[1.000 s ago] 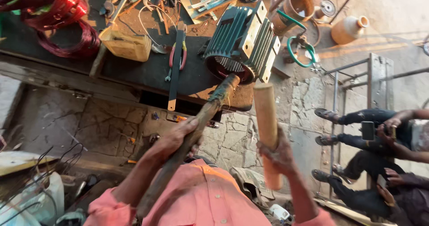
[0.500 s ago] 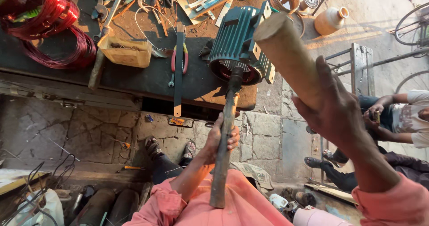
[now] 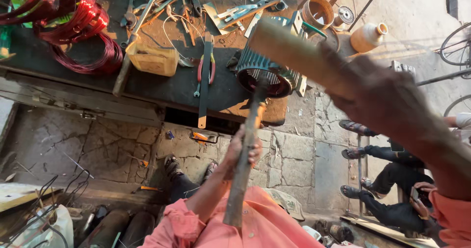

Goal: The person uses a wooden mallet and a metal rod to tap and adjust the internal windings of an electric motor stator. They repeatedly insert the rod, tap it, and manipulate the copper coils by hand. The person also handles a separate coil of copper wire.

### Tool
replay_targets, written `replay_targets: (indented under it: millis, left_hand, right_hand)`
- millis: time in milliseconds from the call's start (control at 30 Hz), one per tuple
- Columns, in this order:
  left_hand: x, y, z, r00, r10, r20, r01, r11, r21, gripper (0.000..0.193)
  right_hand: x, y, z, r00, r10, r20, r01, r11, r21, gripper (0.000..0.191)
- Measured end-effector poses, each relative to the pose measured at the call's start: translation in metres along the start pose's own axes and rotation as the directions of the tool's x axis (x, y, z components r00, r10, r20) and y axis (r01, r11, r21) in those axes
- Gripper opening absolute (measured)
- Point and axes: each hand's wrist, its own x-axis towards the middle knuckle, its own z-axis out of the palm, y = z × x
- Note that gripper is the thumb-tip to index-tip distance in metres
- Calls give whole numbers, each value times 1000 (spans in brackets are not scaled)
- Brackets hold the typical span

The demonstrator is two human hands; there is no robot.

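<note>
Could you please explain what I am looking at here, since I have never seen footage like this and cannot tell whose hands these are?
A camera worn on a person's head looks down. The left hand grips a long bar whose tip sits in the open end of a finned electric motor. The right hand, blurred, holds a wooden block raised above. The dark workbench carries red wire coils, a yellowish tub, pliers and scattered tools. Other people sit at the right.

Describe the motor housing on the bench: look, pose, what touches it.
The motor housing is a teal-green finned metal shell, lying on its side at the bench edge, open end toward the camera, with dark reddish windings inside. A long rusty bar, gripped by the left hand, has its tip at that opening. The blurred right hand raises a wooden handle above it.
</note>
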Motion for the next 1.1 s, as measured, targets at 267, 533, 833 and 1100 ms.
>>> replay_targets:
  millis: [267, 533, 833, 1100]
  left_hand:
    - [6, -31, 18, 1000, -17, 13, 17, 998, -53, 50]
    - [-14, 11, 8, 989, 38, 141, -29, 997, -67, 54]
    - [1, -29, 4, 999, 6, 49, -7, 1000, 10, 54]
    - [-16, -11, -9, 993, -12, 114, -11, 981, 195, 67]
  right_hand:
    - [-2, -29, 80, 992, -102, 69, 118, 942, -314, 73]
    - [-20, -7, 56, 981, -30, 193, 70, 976, -206, 81]
    - [-35, 5, -26, 924, -25, -383, 33, 999, 16, 59]
    - [-64, -42, 149, 975, 27, 222, 5, 990, -144, 76]
